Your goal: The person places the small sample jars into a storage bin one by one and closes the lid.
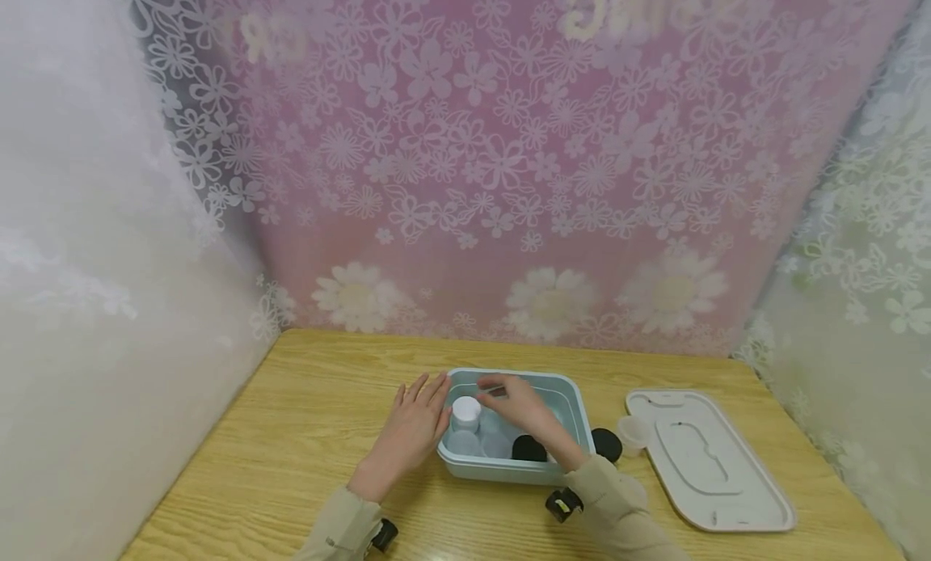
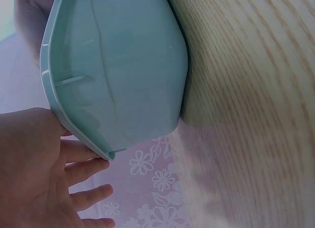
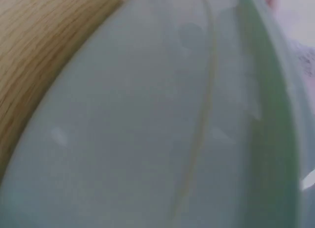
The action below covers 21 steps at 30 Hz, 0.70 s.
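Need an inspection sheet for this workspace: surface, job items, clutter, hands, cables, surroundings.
Surface: wood-grain table.
Job items: light blue bin on the table; inside, a white-topped container, translucent containers and a black round piece.
Clutter: right of the bin, a black disc, a translucent cup and a white grooved panel.
Hands: left hand at the bin's left rim, fingers spread; right hand over the bin, fingers bent, grip unclear.
Cables: nothing seen.
Surroundings: pink floral curtain behind, pale sheeting at both sides.
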### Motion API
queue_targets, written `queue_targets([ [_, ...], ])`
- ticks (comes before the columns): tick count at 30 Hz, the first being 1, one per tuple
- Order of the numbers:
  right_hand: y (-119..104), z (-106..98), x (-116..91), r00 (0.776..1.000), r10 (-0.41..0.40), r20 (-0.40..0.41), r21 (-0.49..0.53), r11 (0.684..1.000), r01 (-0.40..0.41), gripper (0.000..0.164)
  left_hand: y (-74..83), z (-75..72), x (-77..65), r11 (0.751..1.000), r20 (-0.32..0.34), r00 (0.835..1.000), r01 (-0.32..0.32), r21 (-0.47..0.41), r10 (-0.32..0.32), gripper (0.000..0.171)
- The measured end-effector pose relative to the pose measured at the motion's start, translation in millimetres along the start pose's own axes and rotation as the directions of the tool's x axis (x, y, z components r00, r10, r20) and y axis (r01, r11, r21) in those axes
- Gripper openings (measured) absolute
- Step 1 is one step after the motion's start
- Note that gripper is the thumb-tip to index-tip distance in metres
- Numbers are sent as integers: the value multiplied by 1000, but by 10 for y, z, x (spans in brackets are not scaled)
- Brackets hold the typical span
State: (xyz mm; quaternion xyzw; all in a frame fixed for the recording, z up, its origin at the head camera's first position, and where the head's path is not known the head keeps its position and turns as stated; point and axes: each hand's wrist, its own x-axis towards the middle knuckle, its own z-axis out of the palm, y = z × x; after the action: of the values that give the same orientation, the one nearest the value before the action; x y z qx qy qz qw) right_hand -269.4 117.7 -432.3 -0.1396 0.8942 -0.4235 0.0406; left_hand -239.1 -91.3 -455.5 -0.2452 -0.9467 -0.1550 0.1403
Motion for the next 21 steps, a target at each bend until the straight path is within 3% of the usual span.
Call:
queue_targets([
  [7,100,-269,-219,995,-19,-102,104,994,30,32,-12,8,-2,1000,-11,1000,2,-11,-2,48],
  [14,246,-436,-386,989,-72,-132,183,978,96,43,-33,22,-5,1000,-2,1000,8,1,-8,49],
  [21,396,-654,-626,982,-108,-158,217,966,141,40,-10,7,-6,1000,-1,1000,2,-12,-2,48],
])
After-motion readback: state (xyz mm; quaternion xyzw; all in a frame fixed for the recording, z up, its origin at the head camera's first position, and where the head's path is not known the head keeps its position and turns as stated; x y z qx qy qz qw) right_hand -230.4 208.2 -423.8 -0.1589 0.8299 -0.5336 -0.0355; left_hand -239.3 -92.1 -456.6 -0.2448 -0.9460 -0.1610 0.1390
